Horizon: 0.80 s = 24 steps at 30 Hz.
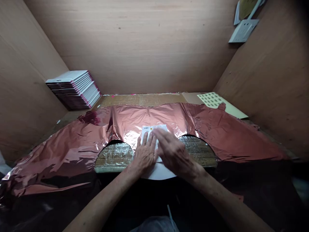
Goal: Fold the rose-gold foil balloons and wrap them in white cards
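Observation:
A white paper packet (161, 128) with a barcode and a small yellow mark along its far end lies on shiny pinkish-copper foil (212, 129). Its curved white near end (159, 173) reaches past the table's front edge. My left hand (146, 154) rests flat on the packet, open, fingers pointing away from me. Beside it, my right hand (175, 149) slants over the packet's right part with fingers stretched out and held together, slightly blurred. Both hands hide most of the packet's middle. Neither hand grips anything that I can see.
A stack of white packets with pink edges (74, 90) stands at the back left. At the back right lies a yellow label sheet (222, 104). Wooden panels enclose three sides, with a power socket (243, 30) at upper right. Two rounded gaps in the foil show the wood-grain tabletop (114, 156).

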Available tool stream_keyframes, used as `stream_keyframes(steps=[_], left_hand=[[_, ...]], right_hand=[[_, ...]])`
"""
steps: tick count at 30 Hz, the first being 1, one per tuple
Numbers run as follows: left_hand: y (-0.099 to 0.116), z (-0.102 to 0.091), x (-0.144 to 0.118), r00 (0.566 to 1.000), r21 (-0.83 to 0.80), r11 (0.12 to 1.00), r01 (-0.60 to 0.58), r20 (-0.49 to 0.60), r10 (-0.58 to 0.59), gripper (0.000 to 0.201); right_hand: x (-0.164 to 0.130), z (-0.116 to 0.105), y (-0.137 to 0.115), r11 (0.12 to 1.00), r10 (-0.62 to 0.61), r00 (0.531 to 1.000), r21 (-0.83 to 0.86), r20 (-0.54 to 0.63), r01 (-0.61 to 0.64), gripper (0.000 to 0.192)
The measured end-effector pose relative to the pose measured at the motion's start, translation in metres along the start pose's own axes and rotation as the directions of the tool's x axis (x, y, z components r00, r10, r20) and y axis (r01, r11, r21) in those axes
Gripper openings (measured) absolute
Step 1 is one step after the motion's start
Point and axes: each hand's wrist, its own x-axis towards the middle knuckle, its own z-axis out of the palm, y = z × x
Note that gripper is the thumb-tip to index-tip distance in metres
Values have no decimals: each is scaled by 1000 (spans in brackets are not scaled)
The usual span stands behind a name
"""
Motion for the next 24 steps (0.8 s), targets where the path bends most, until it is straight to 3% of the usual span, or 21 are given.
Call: stream_keyframes(steps=[3, 6, 8, 11, 14, 18, 24], left_hand=[[13, 7, -13, 1000, 29, 1000, 0, -20, 1, 56], [20, -2, -17, 1000, -13, 1000, 22, 8, -21, 55], [19, -8, -14, 997, -53, 997, 52, 65, -48, 54], [16, -11, -8, 990, -80, 994, 79, 121, -69, 54], [16, -8, -4, 992, -39, 995, 90, 87, -87, 55], [23, -4, 1, 991, 13, 995, 98, 87, -98, 56], [25, -2, 5, 993, 82, 994, 71, 85, -78, 56]], right_hand=[[24, 31, 29, 985, 137, 988, -114, 74, -128, 55], [20, 71, 63, 969, 240, 912, -32, 333, -243, 56], [8, 81, 76, 944, 267, 875, 75, 404, -322, 57], [-18, 61, 72, 907, 304, 930, 237, 206, -349, 48], [-50, 31, 49, 945, 266, 963, 186, 50, -270, 27], [-77, 21, 29, 990, 140, 984, -24, 112, -138, 15], [-60, 29, 33, 975, 42, 965, -219, 259, 17, 24]])
